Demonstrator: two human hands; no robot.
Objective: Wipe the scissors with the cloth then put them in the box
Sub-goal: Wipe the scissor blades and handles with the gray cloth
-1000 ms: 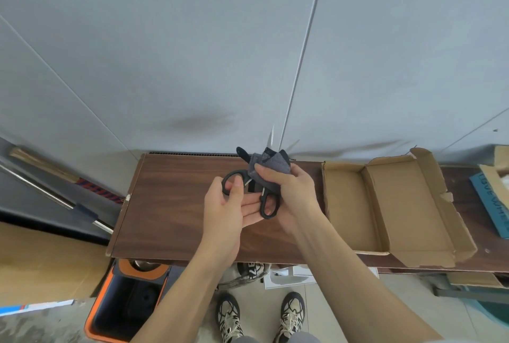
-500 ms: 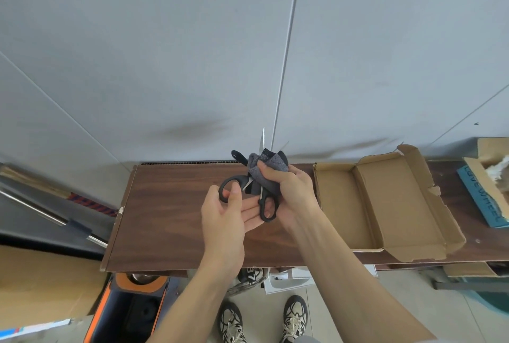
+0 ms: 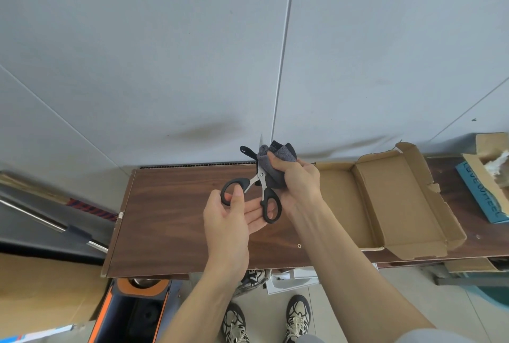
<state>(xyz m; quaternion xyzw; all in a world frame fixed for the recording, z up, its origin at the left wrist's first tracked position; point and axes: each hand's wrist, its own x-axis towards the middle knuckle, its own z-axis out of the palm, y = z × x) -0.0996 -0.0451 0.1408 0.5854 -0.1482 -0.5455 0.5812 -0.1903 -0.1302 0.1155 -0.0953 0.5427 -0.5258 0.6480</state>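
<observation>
Black-handled scissors [image 3: 258, 180] are held above the brown wooden tabletop [image 3: 170, 221], blades pointing up and away from me. My left hand [image 3: 230, 218] grips the left handle loop with thumb and fingers. My right hand [image 3: 298, 184] squeezes a dark grey cloth [image 3: 275, 166] around the blades, so only a thin blade tip shows above the cloth. The open cardboard box [image 3: 385, 205] lies on the table just right of my right hand, its lid flaps spread and its inside bare.
A blue box [image 3: 482, 194] and another cardboard piece [image 3: 487, 155] sit at the far right. Metal rods [image 3: 41, 218] lean at the left. An orange-and-black bin [image 3: 137, 312] and cardboard [image 3: 41, 296] stand on the floor below the table edge. A grey wall rises behind.
My right hand with the cloth has slid up along the blades away from the handles, exposing the pivot and both handle loops. The left hand keeps its grip.
</observation>
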